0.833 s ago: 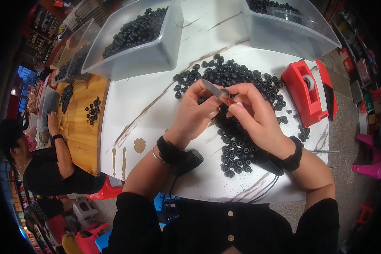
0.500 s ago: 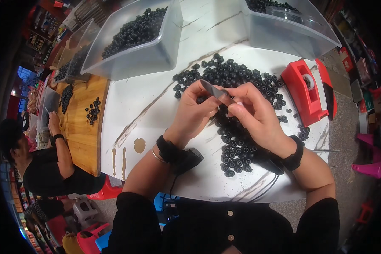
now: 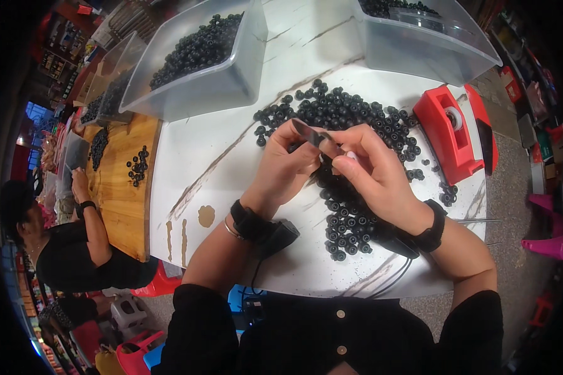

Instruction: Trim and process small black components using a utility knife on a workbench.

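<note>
At about eight to nine o'clock from the joined hands, a co-worker's hand is at the far edge of a wooden table, well apart, so a clash there seems unlikely. The clear bin at ten o'clock also stands clear of the fingers.

The black box at the left wrist hangs at seven o'clock; if that forearm swings, it could knock the tabletop. The person's left hand is curled, thumb and forefinger close about a grey blade whose end points toward ten o'clock. Whether they also pinch a small piece is too blurred to tell. This looks like the chief hazard: a slip or hard push could drive the blade into the left thumb or forefinger.

Loose black pieces spread from eleven to three o'clock and again around six, beneath the hands; anything dropped would probably be lost among them.

The person's right hand has thumb and forefinger clamped on the blade's near end; a short grip like that could let it twist. A wide outward sweep toward three o'clock might scatter pieces against the red tape dispenser.
</note>
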The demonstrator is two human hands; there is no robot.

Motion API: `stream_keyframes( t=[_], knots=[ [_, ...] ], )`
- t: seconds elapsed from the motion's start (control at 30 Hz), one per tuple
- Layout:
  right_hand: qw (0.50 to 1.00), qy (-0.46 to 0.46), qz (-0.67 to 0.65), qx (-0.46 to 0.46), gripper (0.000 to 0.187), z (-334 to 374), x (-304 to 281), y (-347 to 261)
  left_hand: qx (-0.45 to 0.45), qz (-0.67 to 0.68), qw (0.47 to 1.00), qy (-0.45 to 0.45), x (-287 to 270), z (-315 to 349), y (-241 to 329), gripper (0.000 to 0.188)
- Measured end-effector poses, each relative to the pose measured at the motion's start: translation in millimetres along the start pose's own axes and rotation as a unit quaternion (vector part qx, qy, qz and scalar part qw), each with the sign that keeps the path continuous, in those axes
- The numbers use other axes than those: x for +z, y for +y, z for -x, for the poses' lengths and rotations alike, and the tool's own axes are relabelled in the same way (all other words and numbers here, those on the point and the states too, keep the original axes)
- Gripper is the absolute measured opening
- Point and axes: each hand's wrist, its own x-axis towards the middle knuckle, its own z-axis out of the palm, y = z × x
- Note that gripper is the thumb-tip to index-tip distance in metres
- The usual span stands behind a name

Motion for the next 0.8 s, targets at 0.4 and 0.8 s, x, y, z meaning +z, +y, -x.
stream_keyframes(
  t=[0.4,0.8],
  knots=[
    [0.999,-0.004,0.040,-0.011,0.026,0,0,-1,-0.024,0.003,0.999,-0.021,-9,0,1,0.011],
    [0.976,-0.002,-0.154,0.152,0.017,-7,-9,-10,-0.069,-0.004,0.998,0.002,-1,2,7,0.008]
  ],
)
